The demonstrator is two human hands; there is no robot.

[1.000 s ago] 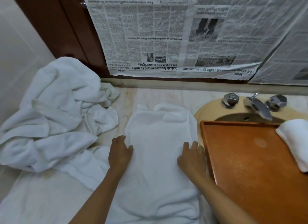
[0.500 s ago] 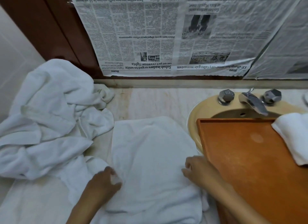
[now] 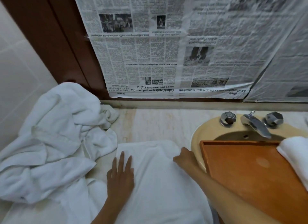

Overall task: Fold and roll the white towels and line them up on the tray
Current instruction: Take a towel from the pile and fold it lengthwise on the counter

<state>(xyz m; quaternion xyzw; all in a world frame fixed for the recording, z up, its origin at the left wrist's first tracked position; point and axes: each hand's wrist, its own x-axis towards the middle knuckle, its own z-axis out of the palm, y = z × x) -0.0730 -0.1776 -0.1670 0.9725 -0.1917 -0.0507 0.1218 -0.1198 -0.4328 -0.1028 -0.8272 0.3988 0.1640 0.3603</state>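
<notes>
We see the flat towel (image 3: 160, 187) on the surface (image 3: 158, 123) at 6 o'clock. Our left hand (image 3: 120, 175) rests on its 9 o'clock side, grip released, fingers straight. Our right hand (image 3: 184, 158) curls its grip around the edge of the flat towel at 3 o'clock. The tray (image 3: 250, 173) lies over the sink (image 3: 197, 140) at 4 o'clock with one rolled towel (image 3: 295, 157) on it; the loose pile (image 3: 50, 140) is at 9 o'clock

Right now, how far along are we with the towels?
Done: one white towel lies on the tray. In hand: the left hand presses a flat towel while the right hand grips its far corner. Left: rolling it, plus the heap of loose towels.
</notes>
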